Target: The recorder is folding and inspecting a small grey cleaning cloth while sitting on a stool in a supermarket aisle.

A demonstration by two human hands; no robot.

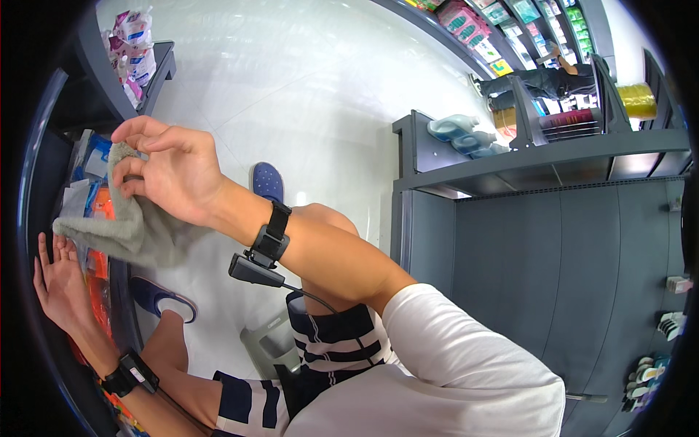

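A grey-green fluffy cloth (128, 232) is stretched and folded between my two hands. My right hand (175, 169), palm showing, has its upper edge between the fingers. Lower at the left, my left hand (65, 289) has its fingertips at the cloth's far corner, which is drawn out towards them; the exact pinch is partly hidden. Both wrists wear black straps with small devices and cables. Behind the cloth, plastic-wrapped packs, orange (101, 262) and blue (98, 155), lie on a dark shelf.
A dark metal shelf edge (41, 142) curves along the left. White and purple packs (134, 49) stand upper left. A grey plastic stool (270, 341) is by my legs. Grey shelving (508, 235) with detergent bottles (464, 136) stands at right. Another person (546, 82) is at the far shelves.
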